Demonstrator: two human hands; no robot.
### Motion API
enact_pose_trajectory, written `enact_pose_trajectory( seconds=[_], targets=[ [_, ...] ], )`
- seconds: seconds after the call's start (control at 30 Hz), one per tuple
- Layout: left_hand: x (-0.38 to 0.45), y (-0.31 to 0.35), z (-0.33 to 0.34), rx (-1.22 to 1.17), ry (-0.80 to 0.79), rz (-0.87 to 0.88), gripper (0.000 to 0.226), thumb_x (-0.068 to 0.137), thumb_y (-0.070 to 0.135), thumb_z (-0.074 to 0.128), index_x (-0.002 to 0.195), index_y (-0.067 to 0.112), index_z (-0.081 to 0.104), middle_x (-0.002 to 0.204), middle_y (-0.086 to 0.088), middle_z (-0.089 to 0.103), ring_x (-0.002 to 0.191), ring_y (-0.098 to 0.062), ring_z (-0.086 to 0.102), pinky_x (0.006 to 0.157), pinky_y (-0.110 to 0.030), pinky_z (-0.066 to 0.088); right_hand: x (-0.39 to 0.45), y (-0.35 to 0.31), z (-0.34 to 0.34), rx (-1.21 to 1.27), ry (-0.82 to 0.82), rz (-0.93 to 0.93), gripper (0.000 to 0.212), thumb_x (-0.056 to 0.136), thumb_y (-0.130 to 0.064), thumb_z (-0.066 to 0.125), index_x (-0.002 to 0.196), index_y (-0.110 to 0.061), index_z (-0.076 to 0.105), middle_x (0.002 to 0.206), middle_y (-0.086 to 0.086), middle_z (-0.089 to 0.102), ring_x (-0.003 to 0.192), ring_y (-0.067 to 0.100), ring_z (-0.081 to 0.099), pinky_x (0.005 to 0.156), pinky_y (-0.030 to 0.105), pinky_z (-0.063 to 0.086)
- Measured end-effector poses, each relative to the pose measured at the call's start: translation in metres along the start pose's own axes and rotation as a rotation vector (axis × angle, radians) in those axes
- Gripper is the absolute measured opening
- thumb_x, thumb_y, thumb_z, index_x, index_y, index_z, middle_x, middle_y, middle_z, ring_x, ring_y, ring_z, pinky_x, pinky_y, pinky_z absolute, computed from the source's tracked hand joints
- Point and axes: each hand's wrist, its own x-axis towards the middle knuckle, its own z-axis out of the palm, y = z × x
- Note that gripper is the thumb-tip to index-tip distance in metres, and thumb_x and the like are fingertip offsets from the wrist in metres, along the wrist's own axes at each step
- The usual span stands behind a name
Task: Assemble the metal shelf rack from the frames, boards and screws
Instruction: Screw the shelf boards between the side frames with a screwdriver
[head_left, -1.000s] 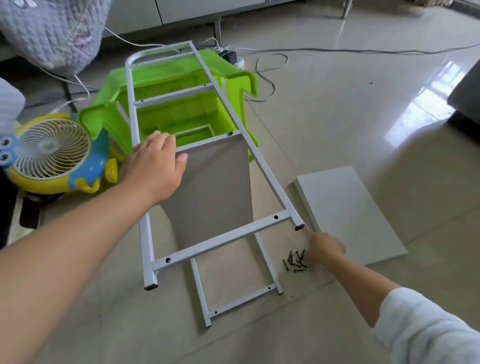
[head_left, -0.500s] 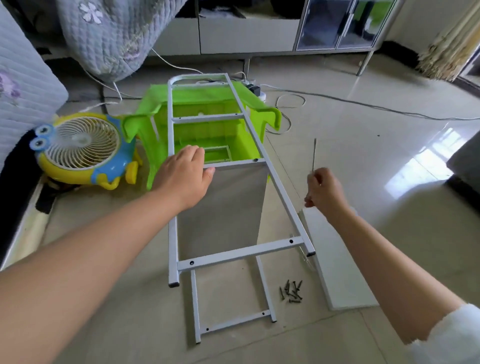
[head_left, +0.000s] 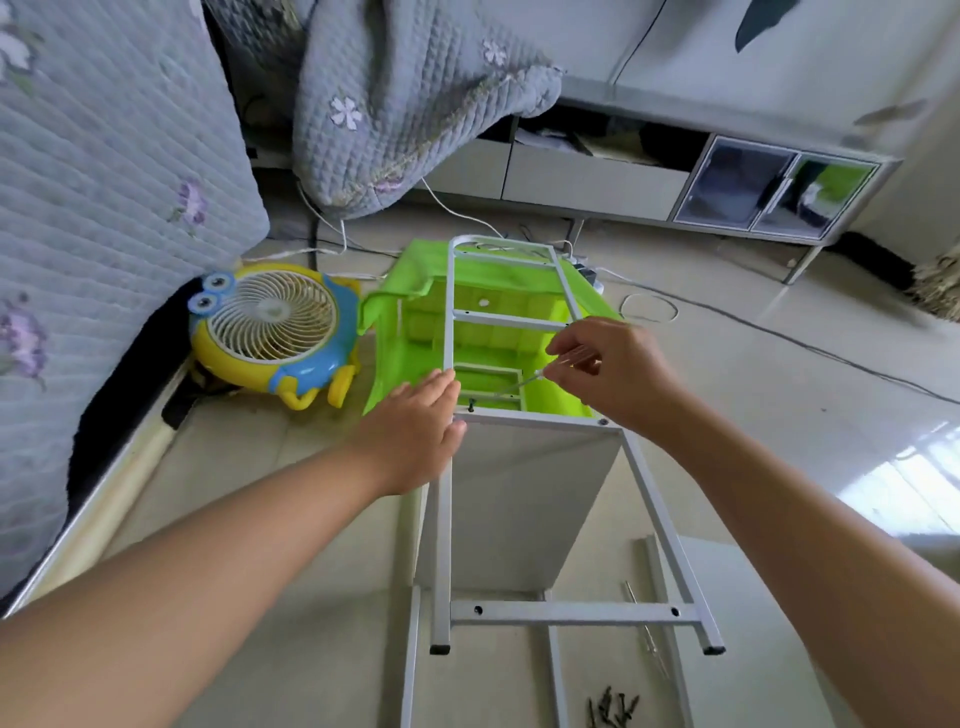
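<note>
Two hands are working on the white metal frame (head_left: 524, 322), which is lying tilted with its top end leaning on a green plastic stool (head_left: 410, 338) turned on its side. A grey board (head_left: 524, 499) is standing on its edge under the frame, right below one of the cross bars. A second frame (head_left: 413, 665) is lying flat on the floor underneath.

The left hand (head_left: 415, 431) is lying on the frame's left rail where the board meets it. Its fingers are straight and flat, pressing to hold things steady, not wrapped around anything.

The right hand (head_left: 608, 369) is pinching a thin metal screwdriver (head_left: 519, 384) between thumb and fingers. The tip is pointing down toward a small dark screw (head_left: 471, 405) that is sticking up from the cross bar, near the left hand. I cannot tell if the tip is touching the screw yet, because it is a bit blurry.

It looks like the person is fixing the first board to the frame. Another dark screw head (head_left: 602, 422) is sitting at the right end of the same bar.

Next, I think the tip needs to sit right in the screw's head, and then be turned while the left hand is keeping the board from slipping. If the board moves, the screw could go in crooked.

More screws (head_left: 613, 709) are lying in a small pile on the floor, near the feet of the frame. Another board (head_left: 753, 649) is lying flat on the floor just beside them, waiting. The lower cross bar (head_left: 571, 613) is showing open holes, so more work is left to do.
</note>
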Motion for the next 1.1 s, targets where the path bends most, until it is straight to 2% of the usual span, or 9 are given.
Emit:
enact_pose_trajectory(
  seconds=[0.1,0.17,0.3,0.47,0.6,0.77,0.9,1.0,1.1],
  targets=[
    [0.002,-0.002,0.007,0.006,0.073,-0.017,0.075,0.080,0.037,0.004,0.148,0.006,0.010,0.157,-0.007,0.005,0.145,-0.014,0.004,0.117,-0.028,0.007,0.009,-0.008,0.000,0.025,-0.032,-0.054,0.010,0.080,0.003,0.063,0.089,0.002,0.067,0.073,-0.011,0.049,0.067,0.021,0.053,0.066,0.036,0.050],
    [0.003,-0.003,0.010,0.011,0.093,-0.013,0.068,0.088,0.035,0.005,0.148,0.005,0.011,0.157,-0.007,0.005,0.145,-0.015,0.004,0.117,-0.028,0.008,0.015,-0.014,0.002,-0.001,-0.049,-0.134,0.012,0.081,0.008,0.057,0.088,0.004,0.067,0.074,-0.014,0.044,0.065,0.021,0.052,0.065,0.031,0.047],
    [0.001,-0.003,0.011,-0.010,0.085,-0.003,0.055,0.100,0.029,0.019,0.148,0.004,0.008,0.157,-0.008,0.002,0.145,-0.016,0.003,0.116,-0.027,0.005,0.022,-0.027,0.004,-0.129,-0.166,-0.210,0.016,0.085,0.007,0.051,0.092,0.006,0.066,0.085,0.000,0.046,0.070,0.019,0.048,0.069,0.029,0.042],
    [0.001,-0.005,0.010,-0.010,0.082,0.003,0.054,0.101,0.027,0.023,0.148,0.004,0.008,0.157,-0.007,0.001,0.145,-0.016,0.003,0.115,-0.027,0.005,0.026,-0.035,0.001,-0.188,-0.179,-0.217,0.017,0.086,0.007,0.050,0.093,0.004,0.066,0.089,0.002,0.047,0.068,0.018,0.047,0.070,0.032,0.045],
    [0.001,-0.005,0.009,-0.031,0.047,-0.005,0.055,0.101,0.027,0.022,0.148,0.004,0.006,0.157,-0.007,-0.001,0.145,-0.016,0.000,0.116,-0.029,0.005,0.028,-0.039,-0.004,-0.223,-0.210,-0.230,0.017,0.085,0.007,0.051,0.091,0.003,0.066,0.088,0.001,0.049,0.060,0.007,0.046,0.065,0.023,0.040],
    [0.000,-0.004,0.007,-0.043,0.028,-0.010,0.054,0.101,0.026,0.022,0.148,0.004,0.006,0.157,-0.008,-0.001,0.145,-0.016,-0.001,0.116,-0.028,0.003,0.026,-0.039,-0.003,-0.229,-0.227,-0.233,0.017,0.085,0.006,0.051,0.092,0.003,0.066,0.088,0.000,0.048,0.065,0.014,0.046,0.068,0.030,0.045],
    [0.000,-0.003,0.006,-0.058,0.017,-0.016,0.054,0.101,0.026,0.023,0.148,0.004,0.005,0.157,-0.007,-0.002,0.145,-0.016,-0.002,0.116,-0.028,0.002,0.028,-0.039,-0.004,-0.243,-0.246,-0.248,0.018,0.086,0.006,0.049,0.093,0.003,0.066,0.088,-0.001,0.047,0.062,0.006,0.044,0.063,0.016,0.036],
    [0.000,-0.003,0.006,-0.059,0.014,-0.021,0.054,0.101,0.025,0.022,0.148,0.004,0.004,0.157,-0.007,-0.003,0.145,-0.015,-0.003,0.116,-0.028,0.002,0.030,-0.040,-0.006,-0.263,-0.294,-0.271,0.020,0.085,0.007,0.049,0.093,0.002,0.066,0.088,-0.003,0.046,0.063,-0.010,0.040,0.058,0.006,0.035],
    [0.000,-0.002,0.005,-0.065,0.003,-0.027,0.054,0.101,0.025,0.022,0.148,0.004,0.003,0.157,-0.006,-0.005,0.145,-0.015,-0.004,0.116,-0.027,0.001,0.031,-0.044,-0.010,-0.303,-0.347,-0.283,0.024,0.083,0.008,0.047,0.091,-0.001,0.068,0.088,-0.004,0.045,0.063,-0.003,0.043,0.063,0.003,0.034]
  ],
)
